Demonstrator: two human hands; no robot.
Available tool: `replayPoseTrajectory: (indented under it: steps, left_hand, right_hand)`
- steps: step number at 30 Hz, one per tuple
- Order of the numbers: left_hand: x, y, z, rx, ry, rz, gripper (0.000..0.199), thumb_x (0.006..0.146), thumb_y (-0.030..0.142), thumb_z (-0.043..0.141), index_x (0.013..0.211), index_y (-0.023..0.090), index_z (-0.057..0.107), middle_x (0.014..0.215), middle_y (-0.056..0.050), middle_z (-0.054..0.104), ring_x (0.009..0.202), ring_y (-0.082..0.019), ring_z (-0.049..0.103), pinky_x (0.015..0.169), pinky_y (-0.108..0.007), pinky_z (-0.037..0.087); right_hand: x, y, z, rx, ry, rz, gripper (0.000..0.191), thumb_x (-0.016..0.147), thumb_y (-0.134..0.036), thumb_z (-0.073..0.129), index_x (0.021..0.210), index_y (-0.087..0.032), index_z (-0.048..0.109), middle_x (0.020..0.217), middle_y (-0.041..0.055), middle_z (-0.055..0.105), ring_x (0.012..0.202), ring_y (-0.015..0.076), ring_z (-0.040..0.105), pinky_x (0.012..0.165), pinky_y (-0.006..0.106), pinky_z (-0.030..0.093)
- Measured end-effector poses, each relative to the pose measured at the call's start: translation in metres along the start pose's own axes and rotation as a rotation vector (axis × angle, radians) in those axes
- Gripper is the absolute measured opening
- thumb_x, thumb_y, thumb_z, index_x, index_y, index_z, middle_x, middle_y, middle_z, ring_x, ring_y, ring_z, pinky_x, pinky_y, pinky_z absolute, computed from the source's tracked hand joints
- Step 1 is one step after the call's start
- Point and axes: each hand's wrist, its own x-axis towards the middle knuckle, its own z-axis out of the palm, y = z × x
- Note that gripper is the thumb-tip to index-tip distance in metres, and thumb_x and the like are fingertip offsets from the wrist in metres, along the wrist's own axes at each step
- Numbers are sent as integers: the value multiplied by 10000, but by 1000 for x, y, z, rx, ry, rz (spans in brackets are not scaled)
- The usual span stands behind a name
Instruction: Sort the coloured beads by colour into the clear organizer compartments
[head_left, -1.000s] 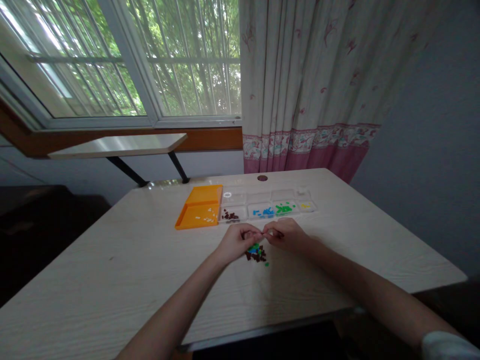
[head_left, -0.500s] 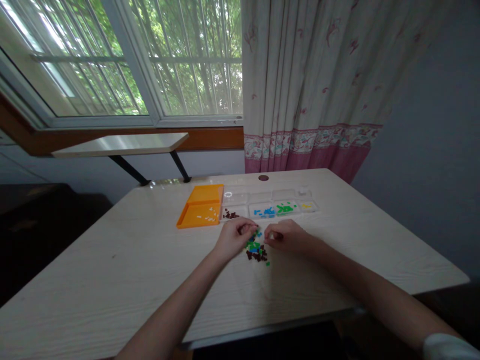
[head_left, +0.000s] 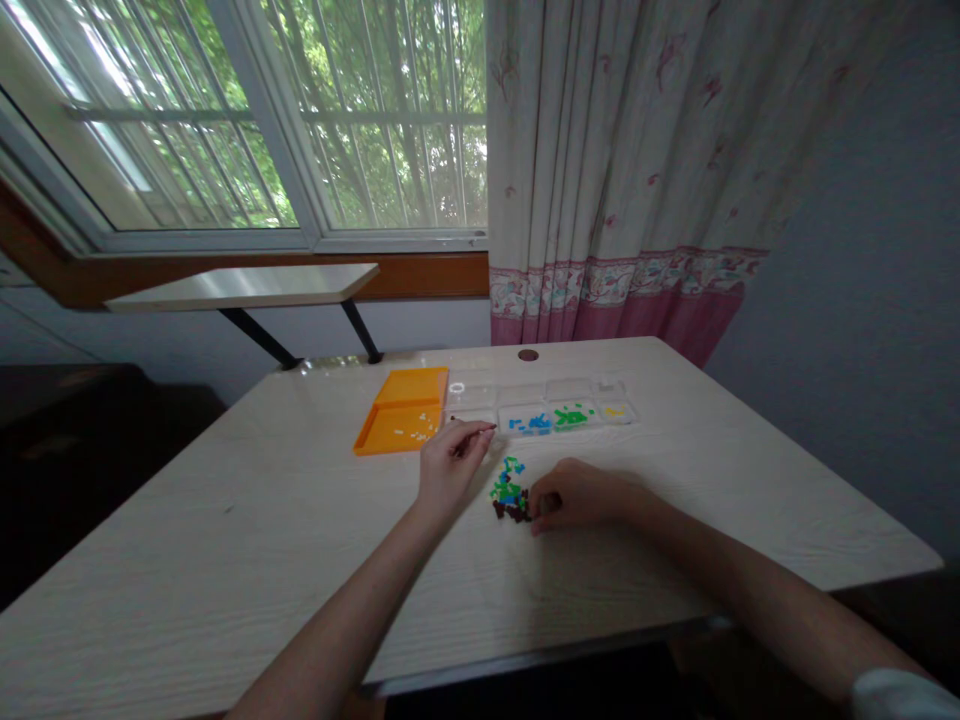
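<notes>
My left hand (head_left: 450, 465) hovers over the front of a clear tray, thumb and forefinger pinched on a tiny dark brown piece (head_left: 493, 427). Beneath and behind it, the compartment with brown pieces is mostly covered. My right hand (head_left: 577, 495) rests at the right side of a loose pile, fingertips closed by the dark brown pieces (head_left: 511, 511); whatever they grip is too small to make out. Green pieces (head_left: 504, 490) and a few blue ones lie in the same pile on the table (head_left: 337, 570).
Behind the hands, clear compartments hold blue pieces (head_left: 534, 423), green pieces (head_left: 572, 416) and yellow pieces (head_left: 613, 411). An open orange case (head_left: 373, 432) with small white pieces (head_left: 421, 428) stands at their left. A raised shelf (head_left: 247, 287) is at the back left.
My left hand has moved from above the pile up and left to the brown compartment, with a dark piece at its fingertips. My right hand has lowered to the brown pieces.
</notes>
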Motion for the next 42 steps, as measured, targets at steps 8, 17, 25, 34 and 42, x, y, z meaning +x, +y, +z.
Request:
replayPoseTrajectory:
  steps: [8,17,25,34,42]
  left_hand:
    - [1,0,-1,36,29,55,129,764,253,574,811,164,655,641,-6,589,544,-88,488,531,-193,388]
    - [1,0,-2,46,28,56,139,771,265,561,812,167,651,663,-9,594,558,-90,490,542,-195,392]
    - [4,-18,0,146,7,-81,191,781,324,526,794,167,635,622,3,557,562,-100,482,539,-201,375]
    - [8,-40,-4,311,10,-178,246,791,342,489,877,161,632,666,-13,570,593,-118,500,561,-221,383]
    - [-3,-8,12,50,-357,121,157,753,300,578,822,178,647,675,-14,577,616,-106,505,577,-205,390]
  right_hand:
    - [-1,4,-1,47,34,-10,174,731,-301,612,856,-199,676,615,-26,620,521,77,524,514,175,352]
    - [-1,10,-3,45,54,-38,172,746,-317,591,829,-183,661,605,-29,608,516,73,520,524,170,369]
    - [1,16,0,107,137,-100,193,778,-317,558,813,-158,662,665,4,643,557,80,545,552,172,400]
    - [4,22,3,107,321,-88,237,808,-359,525,835,-167,662,726,26,676,614,96,582,583,181,412]
    - [13,22,13,117,673,24,298,794,-430,522,813,-171,667,617,3,621,515,79,499,507,175,376]
